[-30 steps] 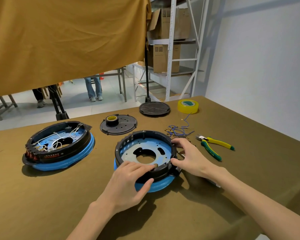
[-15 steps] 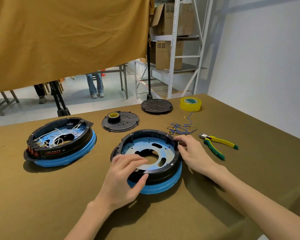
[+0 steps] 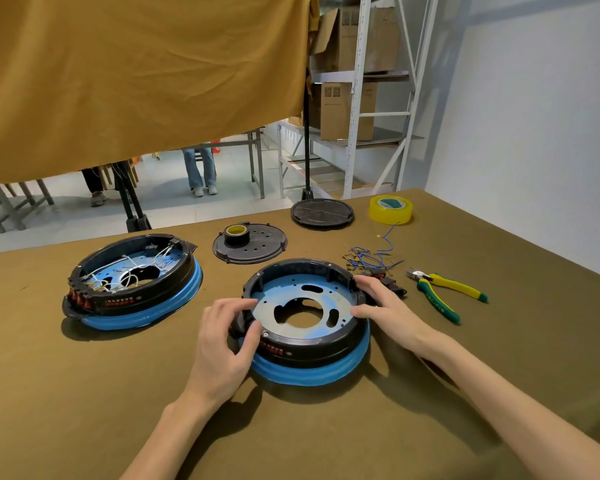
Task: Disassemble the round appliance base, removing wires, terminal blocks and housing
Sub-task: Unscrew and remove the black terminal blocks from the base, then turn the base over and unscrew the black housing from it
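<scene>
Two round appliance bases sit on the counter (image 3: 84, 393). The stripped base (image 3: 305, 320), black ring over blue rim, lies near the middle; the second base (image 3: 132, 282), to its left, has white wires inside. Two black round covers lie behind: one cover (image 3: 250, 245) carrying a small tape roll (image 3: 236, 233), another cover (image 3: 322, 213) further back. One yellow tape roll (image 3: 390, 209), one bundle of blue wires (image 3: 371, 259) and one pair of pliers (image 3: 444, 296) lie to the right. The left hand (image 3: 222, 344) pinches the stripped base's left edge, thumb outside, fingers over the ring. The right hand (image 3: 385, 306) holds the right edge. Since a second ago, the base has turned and the left hand has shifted from the near edge to the left side.
</scene>
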The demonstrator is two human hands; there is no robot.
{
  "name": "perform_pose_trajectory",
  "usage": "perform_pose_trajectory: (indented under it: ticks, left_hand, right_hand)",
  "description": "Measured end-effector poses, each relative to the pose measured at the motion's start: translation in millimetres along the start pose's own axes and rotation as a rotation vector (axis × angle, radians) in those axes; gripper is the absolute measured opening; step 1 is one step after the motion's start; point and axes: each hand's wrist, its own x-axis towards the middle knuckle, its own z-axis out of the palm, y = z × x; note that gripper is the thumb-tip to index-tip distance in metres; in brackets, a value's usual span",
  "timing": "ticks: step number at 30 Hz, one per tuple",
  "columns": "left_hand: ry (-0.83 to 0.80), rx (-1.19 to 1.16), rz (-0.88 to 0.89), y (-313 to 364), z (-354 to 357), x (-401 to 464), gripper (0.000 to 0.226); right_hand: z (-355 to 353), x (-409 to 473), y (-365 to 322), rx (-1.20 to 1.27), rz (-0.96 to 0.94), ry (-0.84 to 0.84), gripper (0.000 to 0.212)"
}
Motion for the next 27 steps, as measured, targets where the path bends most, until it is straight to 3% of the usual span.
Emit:
perform_pose_trajectory:
  ticks: [4, 8, 11, 14, 18, 20, 22, 25, 27]
  left_hand:
    - [-0.109, 0.047, 0.016, -0.7, 2.3, -2.3, 0.041]
    - [-0.213, 0.206, 0.173, -6.5, -5.3, 2.9, 0.051]
    - [-0.279, 0.126, 0.139, 4.7, -3.7, 9.8, 0.062]
    - [-0.153, -0.082, 0.058, 22.8, -2.2, 16.9, 0.043]
    - [-0.026, -0.29, -0.131, 55.3, -14.7, 39.7, 0.044]
    - [-0.01, -0.361, -0.244, 71.2, -24.4, 59.5, 0.063]
    - [-0.036, -0.434, -0.47, 79.1, -37.6, 83.6, 0.082]
    - [-0.189, -0.544, -0.785, 76.2, -50.3, 105.3, 0.071]
    - [-0.271, -0.602, -0.853, 69.9, -48.9, 107.1, 0.057]
  right_hand:
    - [2.1, 4.8, 7.0, -0.053, -0.028, 0.077, 0.075]
    - [7.1, 4.7, 11.3, -0.062, -0.05, 0.112, 0.07]
    - [5.6, 5.7, 3.0, -0.068, -0.047, 0.076, 0.056]
    - [-6.6, 0.3, -13.6, -0.022, -0.09, 0.082, 0.039]
    - [-25.5, -17.7, -40.1, 0.11, -0.201, 0.057, 0.045]
    - [-31.7, -22.8, -50.1, 0.086, -0.239, 0.035, 0.05]
    - [-38.2, -24.7, -58.5, 0.057, -0.258, 0.027, 0.061]
    - [-44.1, -23.9, -63.9, 0.034, -0.249, -0.012, 0.066]
    - [-43.0, -20.4, -63.6, 0.017, -0.219, 0.003, 0.058]
